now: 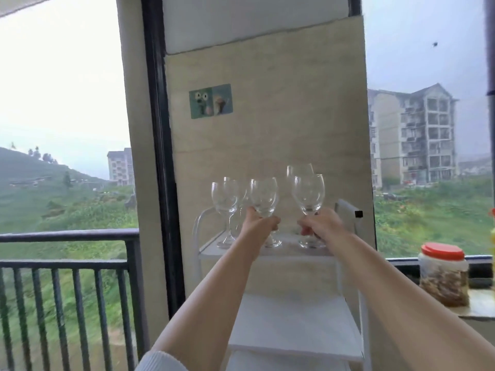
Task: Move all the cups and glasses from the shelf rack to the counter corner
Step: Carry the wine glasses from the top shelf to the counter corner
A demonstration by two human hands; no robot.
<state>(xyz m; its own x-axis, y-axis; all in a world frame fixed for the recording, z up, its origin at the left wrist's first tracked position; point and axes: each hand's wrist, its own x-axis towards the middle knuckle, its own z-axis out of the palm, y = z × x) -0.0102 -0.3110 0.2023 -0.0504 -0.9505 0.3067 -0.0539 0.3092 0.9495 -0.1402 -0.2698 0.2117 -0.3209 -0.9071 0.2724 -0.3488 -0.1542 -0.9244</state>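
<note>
Several clear stemmed glasses stand on the top tier of a white shelf rack against the beige wall. My left hand is closed around the stem of the middle front glass. My right hand grips the stem of the right front glass. Both held glasses are upright, with their feet at or just above the shelf; I cannot tell which. Another glass stands free at the left, and two more stand behind the front ones.
A lower white shelf of the rack lies below my arms. A plastic jar with a red lid sits on the counter ledge at the right. A dark balcony railing and window fill the left.
</note>
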